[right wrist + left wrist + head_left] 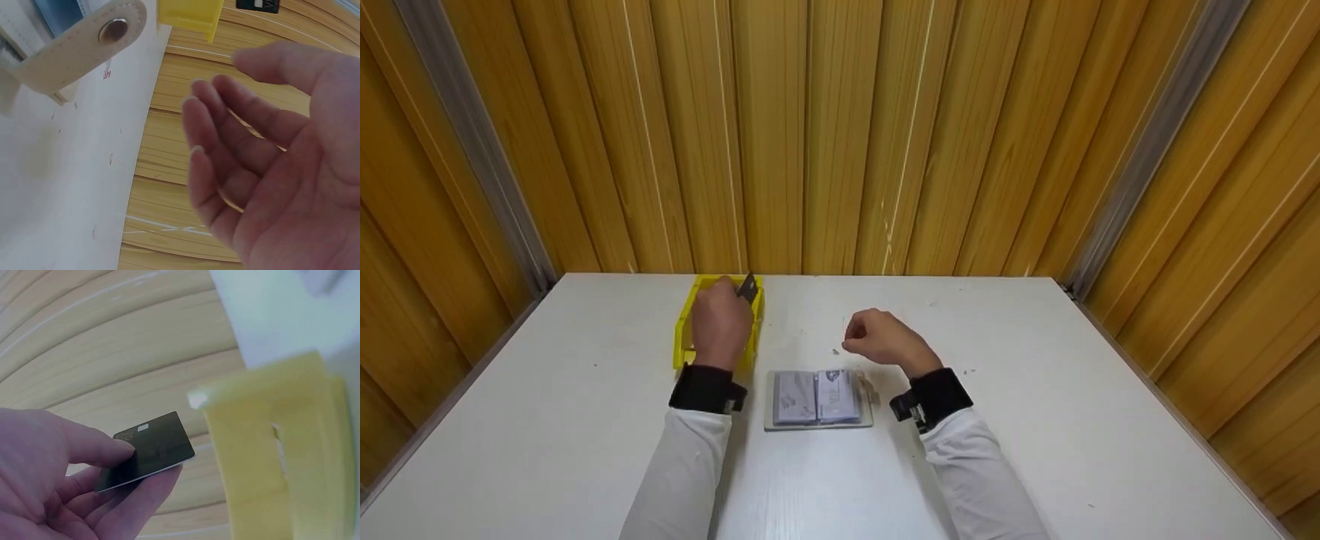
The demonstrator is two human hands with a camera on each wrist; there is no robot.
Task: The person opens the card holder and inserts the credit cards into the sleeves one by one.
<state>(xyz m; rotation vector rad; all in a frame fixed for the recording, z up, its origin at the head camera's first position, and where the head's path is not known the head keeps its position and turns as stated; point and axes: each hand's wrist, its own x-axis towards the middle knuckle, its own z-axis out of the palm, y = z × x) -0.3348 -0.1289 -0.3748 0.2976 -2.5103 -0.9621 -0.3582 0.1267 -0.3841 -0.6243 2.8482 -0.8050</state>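
Observation:
Thumb and fingers of my left hand (721, 322) pinch a black card (160, 441) with a small chip. That hand is over the yellow bin (682, 337), and the card's tip shows past the knuckles in the head view. An open card holder (795, 397) lies flat on the table, with cards in its clear sleeves. Its beige strap (84, 50) with a metal snap sticks out on the right side. Up and to the right of the holder, my right hand (889, 341) hovers with loosely bent fingers and nothing in them.
The white table (997, 352) has several small specks and marks on it. Wood-patterned panels (840, 135) rise behind its far edge and along both sides. Black straps (945, 397) with small cameras sit on both wrists.

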